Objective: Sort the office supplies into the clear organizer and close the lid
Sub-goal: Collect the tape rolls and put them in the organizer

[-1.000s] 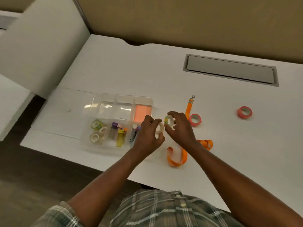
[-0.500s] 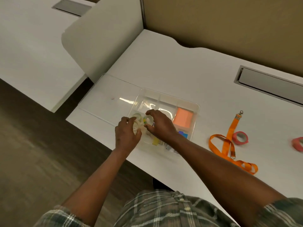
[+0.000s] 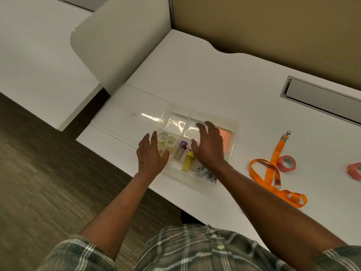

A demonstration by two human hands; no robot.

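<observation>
Left hand (image 3: 151, 156) and right hand (image 3: 210, 147) are held released, empty, over the clear organizer (image 3: 175, 123); the orange lanyard (image 3: 278, 152), at right, is judged next.

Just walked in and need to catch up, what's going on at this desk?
A person is sorting office supplies into a clear organizer. The left hand and right hand hover over it, fingers spread, holding nothing. Clear tape rolls sit in one compartment. The lid lies open beside it; an orange lanyard and two pink tape rolls lie outside.
</observation>
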